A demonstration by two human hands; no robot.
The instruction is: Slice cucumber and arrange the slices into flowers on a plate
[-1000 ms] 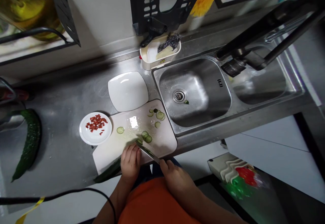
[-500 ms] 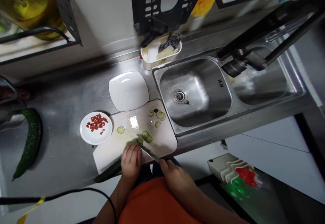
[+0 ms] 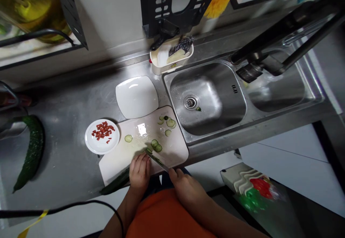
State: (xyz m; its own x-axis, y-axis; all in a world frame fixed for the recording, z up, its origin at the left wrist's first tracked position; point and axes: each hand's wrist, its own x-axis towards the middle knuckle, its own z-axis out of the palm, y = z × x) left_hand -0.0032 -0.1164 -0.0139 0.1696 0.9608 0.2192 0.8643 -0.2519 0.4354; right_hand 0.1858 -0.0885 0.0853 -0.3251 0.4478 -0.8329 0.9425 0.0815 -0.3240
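My left hand is closed over a dark green cucumber, whose uncut end reaches past the board's near left edge. In my right hand is the handle of a knife; the blade lies at the cucumber's cut end, close to my left fingertips. Beneath both is a white cutting board. Several cucumber slices are on it, some in a small overlapping group beside the blade. More thin slices lie at the board's far right, and a single slice lies farther left.
A small white plate with chopped red pieces overlaps the board's left edge. Behind the board stands a square white plate. A steel sink adjoins on the right, under a black faucet. Another cucumber lies far left.
Almost nothing differs. The whole view has shifted very slightly, while both hands, the knife and the slices keep nearly the same places.
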